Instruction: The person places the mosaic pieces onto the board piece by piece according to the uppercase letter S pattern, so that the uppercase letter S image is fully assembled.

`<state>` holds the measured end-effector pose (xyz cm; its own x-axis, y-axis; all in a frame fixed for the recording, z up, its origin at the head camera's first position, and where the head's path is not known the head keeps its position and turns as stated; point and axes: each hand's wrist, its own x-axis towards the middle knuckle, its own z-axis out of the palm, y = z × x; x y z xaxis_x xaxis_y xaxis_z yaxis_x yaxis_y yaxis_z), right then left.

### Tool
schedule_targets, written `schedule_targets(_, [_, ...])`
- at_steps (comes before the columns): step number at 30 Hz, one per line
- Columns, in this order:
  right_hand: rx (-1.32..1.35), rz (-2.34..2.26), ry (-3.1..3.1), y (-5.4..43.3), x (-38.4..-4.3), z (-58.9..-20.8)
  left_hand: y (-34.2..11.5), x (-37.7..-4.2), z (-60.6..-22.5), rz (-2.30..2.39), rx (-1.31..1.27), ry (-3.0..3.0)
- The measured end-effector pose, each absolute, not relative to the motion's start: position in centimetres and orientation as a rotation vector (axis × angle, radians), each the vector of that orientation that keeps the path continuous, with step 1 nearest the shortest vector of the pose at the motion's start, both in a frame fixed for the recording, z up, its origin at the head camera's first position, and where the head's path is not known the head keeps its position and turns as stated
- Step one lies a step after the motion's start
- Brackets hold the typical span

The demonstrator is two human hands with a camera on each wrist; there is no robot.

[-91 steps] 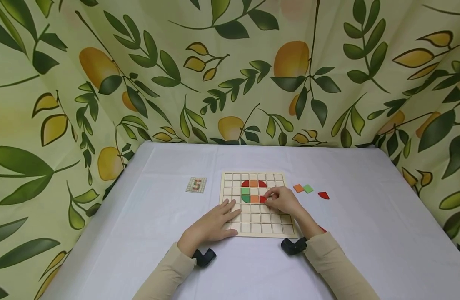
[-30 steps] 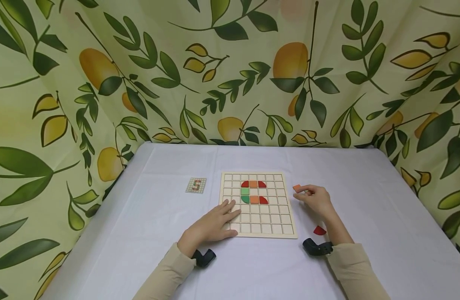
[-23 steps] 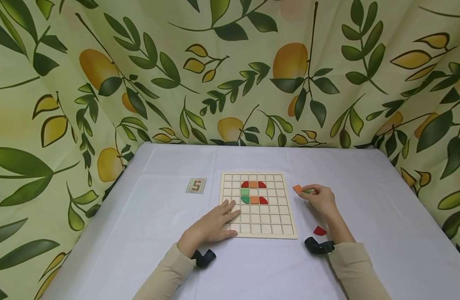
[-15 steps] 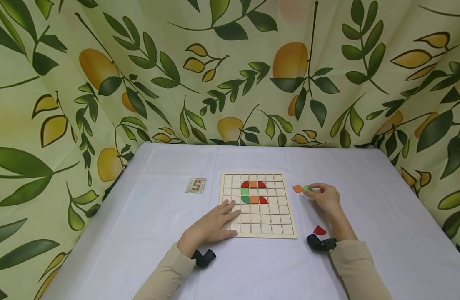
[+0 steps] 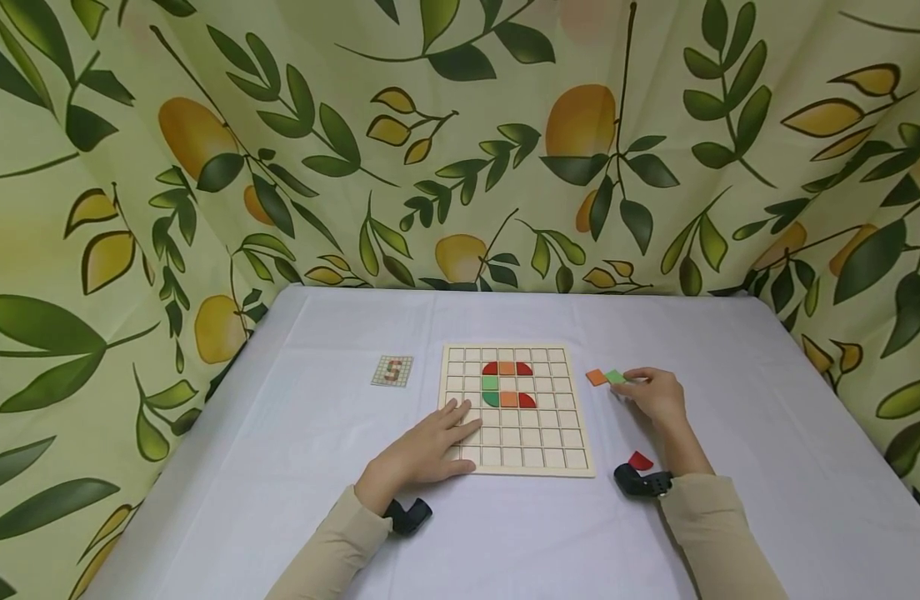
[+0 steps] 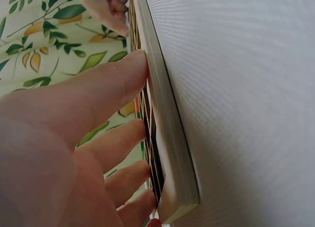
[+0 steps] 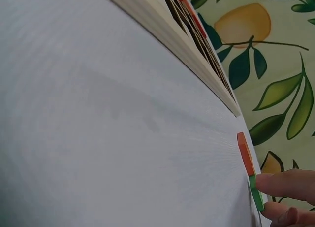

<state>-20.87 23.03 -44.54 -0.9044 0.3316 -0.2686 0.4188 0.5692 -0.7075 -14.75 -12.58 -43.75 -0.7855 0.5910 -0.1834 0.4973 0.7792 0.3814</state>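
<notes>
In the head view, my left hand (image 5: 427, 446) lies with fingers spread on the lower left of a wooden grid board (image 5: 531, 460). In the left wrist view, its thumb lies along the board's edge. My right hand (image 5: 658, 396) reaches to a green square tile (image 5: 614, 377), which lies on the table beside an orange square tile (image 5: 596, 377). In the right wrist view, index finger and thumb stand apart at this green tile (image 7: 256, 193); I cannot tell whether they grip it. Red, orange and green pieces sit in the board's grid, several forming a curved shape.
A small card (image 5: 392, 371) with a coloured S pattern lies left of the board. One red quarter-round piece (image 5: 641, 461) lies by the black device (image 5: 642, 481) on the right wrist. A white cloth (image 5: 317, 417) covers the table, and a leaf-patterned curtain (image 5: 460, 167) hangs behind.
My right hand has left the red quarter-round piece in the grid, gone right to the loose tiles, and drifted from the orange tile to the green tile's right side. My left hand has stayed still.
</notes>
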Motion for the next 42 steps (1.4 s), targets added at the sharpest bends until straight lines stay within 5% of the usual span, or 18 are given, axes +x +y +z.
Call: schedule_targets(42, [0.700,-1.298,2.684,22.3,-20.4,-43.6,-12.6,-14.8,-43.9,0.453,0.839,2.674])
